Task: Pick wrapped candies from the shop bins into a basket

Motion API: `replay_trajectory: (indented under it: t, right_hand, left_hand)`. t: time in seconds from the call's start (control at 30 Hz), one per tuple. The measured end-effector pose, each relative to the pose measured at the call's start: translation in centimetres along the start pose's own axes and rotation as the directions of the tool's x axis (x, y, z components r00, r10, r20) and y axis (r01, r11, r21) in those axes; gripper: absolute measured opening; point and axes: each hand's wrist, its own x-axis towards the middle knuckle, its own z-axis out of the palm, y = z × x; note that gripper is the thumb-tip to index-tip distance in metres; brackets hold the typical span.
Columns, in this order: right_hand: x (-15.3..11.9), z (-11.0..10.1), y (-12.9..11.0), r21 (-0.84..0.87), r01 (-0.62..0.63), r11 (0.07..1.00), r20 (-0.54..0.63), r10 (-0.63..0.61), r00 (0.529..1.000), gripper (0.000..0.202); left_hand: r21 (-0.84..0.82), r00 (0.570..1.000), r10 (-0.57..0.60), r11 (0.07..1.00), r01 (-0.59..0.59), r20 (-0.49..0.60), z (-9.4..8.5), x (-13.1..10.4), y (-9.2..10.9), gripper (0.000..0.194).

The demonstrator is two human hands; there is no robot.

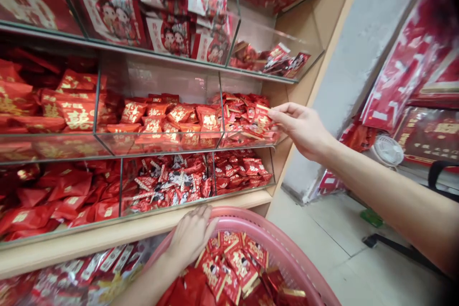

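Red packet (263, 122): right hand (306, 129) pinches one edge, light grip's best imo; left hand (190, 234) rests flat on the basket (247, 215) rim

Pink on the near basket (287, 244); red with gold characters and gold edges on the packets (242, 267) in it; red and gold on the held packet (263, 123); gold on red across the far left pouches (77, 114); white and red with cartoon couples on the far bags (174, 36); pale tan on the shelf edge (107, 233)
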Motion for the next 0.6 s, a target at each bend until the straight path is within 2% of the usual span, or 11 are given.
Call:
replay_trajectory:
  t: [0.07, 0.13, 0.2, 0.3, 0.47, 0.53, 0.6]
  right_hand:
    - [-2.9, 0.0, 0.7, 0.012, -0.075, 0.997, 0.081, 0.074, 0.994, 0.019]
    - [-5.9, 0.3, 2.1, -0.033, -0.173, 0.984, 0.182, 0.176, 0.967, 0.024]
    - [-8.7, 1.1, 3.9, -0.093, -0.285, 0.954, 0.298, 0.300, 0.906, 0.027]
    - [-12.3, 3.1, 7.0, -0.137, -0.424, 0.895, 0.437, 0.439, 0.785, 0.028]
    - [-15.4, 6.3, 11.3, -0.174, -0.545, 0.820, 0.514, 0.548, 0.660, 0.020]
    - [-15.8, 7.2, 12.4, -0.229, -0.541, 0.809, 0.536, 0.569, 0.624, 0.015]
    - [-16.1, 7.9, 13.2, -0.282, -0.517, 0.808, 0.545, 0.579, 0.607, 0.011]
  left_hand:
    - [-0.030, 1.000, 0.005, 1.000, -0.005, -0.012, -0.4, -0.1, 0.1, 0.044]
    - [-0.077, 1.000, -0.010, 0.997, 0.010, 0.000, -0.7, -0.1, 0.0, 0.043]
    - [-0.112, 0.999, -0.047, 0.992, 0.049, 0.023, -0.8, 0.0, -0.2, 0.040]
    - [-0.140, 0.995, -0.093, 0.985, 0.096, 0.030, -0.6, 0.1, -0.5, 0.037]
    - [-0.174, 0.993, -0.119, 0.977, 0.120, 0.019, -0.4, 0.1, -0.6, 0.037]
    - [-0.180, 0.992, -0.123, 0.976, 0.125, 0.019, -0.3, 0.1, -0.6, 0.038]
    - [-0.181, 0.992, -0.124, 0.976, 0.124, 0.013, -0.3, 0.1, -0.7, 0.038]
